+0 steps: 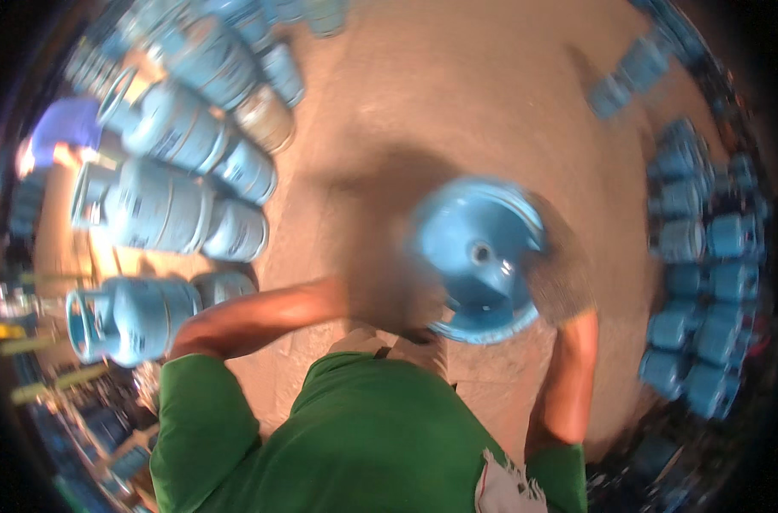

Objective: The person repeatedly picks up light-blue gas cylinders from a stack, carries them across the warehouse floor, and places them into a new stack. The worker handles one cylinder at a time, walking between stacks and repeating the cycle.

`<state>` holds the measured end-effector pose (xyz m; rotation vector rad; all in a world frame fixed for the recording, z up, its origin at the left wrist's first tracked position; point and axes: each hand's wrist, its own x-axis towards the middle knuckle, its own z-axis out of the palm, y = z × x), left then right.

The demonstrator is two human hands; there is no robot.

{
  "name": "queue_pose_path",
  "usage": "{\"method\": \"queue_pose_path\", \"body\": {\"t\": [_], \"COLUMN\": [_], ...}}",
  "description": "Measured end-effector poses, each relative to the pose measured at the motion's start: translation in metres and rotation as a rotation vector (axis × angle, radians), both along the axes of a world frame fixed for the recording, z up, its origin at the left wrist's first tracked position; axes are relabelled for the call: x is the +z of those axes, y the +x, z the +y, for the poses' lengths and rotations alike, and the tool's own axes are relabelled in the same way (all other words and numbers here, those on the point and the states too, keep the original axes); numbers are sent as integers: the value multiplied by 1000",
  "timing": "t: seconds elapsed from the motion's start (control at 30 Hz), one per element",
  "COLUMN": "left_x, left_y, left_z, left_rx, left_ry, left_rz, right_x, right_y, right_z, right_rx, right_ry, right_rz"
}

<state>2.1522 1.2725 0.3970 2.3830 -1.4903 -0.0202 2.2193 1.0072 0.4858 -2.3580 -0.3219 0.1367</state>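
A blue gas cylinder [500, 299] stands before my legs, seen end-on from above, with its round rim and a small fitting at the centre. My right hand [564, 282], in a grey glove, is at the cylinder's right rim and appears to grip it. My left hand [397, 291] is a dark smear of motion at the cylinder's left side. Its fingers cannot be made out, nor whether it touches the rim.
Several blue gas cylinders [162, 205] stand stacked in rows along the left. More cylinders [718, 282] line the right side, and a few [633, 77] stand at the far right. A person in a blue top [68, 124] is at the far left. Brown floor [466, 85] stretches ahead.
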Motion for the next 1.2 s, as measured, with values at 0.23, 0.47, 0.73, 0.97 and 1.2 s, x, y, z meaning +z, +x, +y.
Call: {"method": "queue_pose_path", "body": {"t": [0.23, 0.47, 0.73, 0.97, 1.2], "left_x": [38, 45, 83, 64, 43], "left_y": [105, 200, 377, 491, 524], "left_z": [10, 9, 36, 71, 158], "left_rx": [176, 872, 1055, 1061, 599], "left_ry": [208, -53, -310, -306, -323], "left_rz": [-116, 279, 984, 619, 1300], "right_x": [-110, -304, -250, -263, -252], "right_y": [181, 215, 230, 373, 523], "right_z": [-52, -22, 42, 130, 169], "right_rx": [-21, -113, 52, -212, -199], "right_ry": [464, 189, 474, 61, 752], "right_rz": [139, 118, 426, -100, 221]}}
